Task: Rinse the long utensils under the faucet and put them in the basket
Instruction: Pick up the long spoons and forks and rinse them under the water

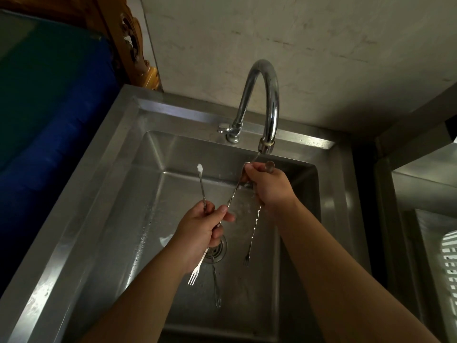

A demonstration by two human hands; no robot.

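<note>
Over the steel sink [118, 184], my left hand [201, 231] grips two long twisted metal utensils. One [202, 186] points up-left with white foam on its tip; its lower end hangs near the drain. The other [232, 194] slants up to my right hand, its fork end [192, 277] below my wrist. My right hand [267, 186] sits just under the faucet [265, 107] spout, closed on that utensil's top and on a third long utensil [253, 231], whose spoon end sticks up and fork end hangs down. A thin stream of water runs from the spout onto my right hand.
The drain [221, 248] lies under my left hand. A white slotted basket [448, 258] stands in the second basin at the far right. A blue container [49, 134] stands left of the sink, and a wall rises behind the faucet.
</note>
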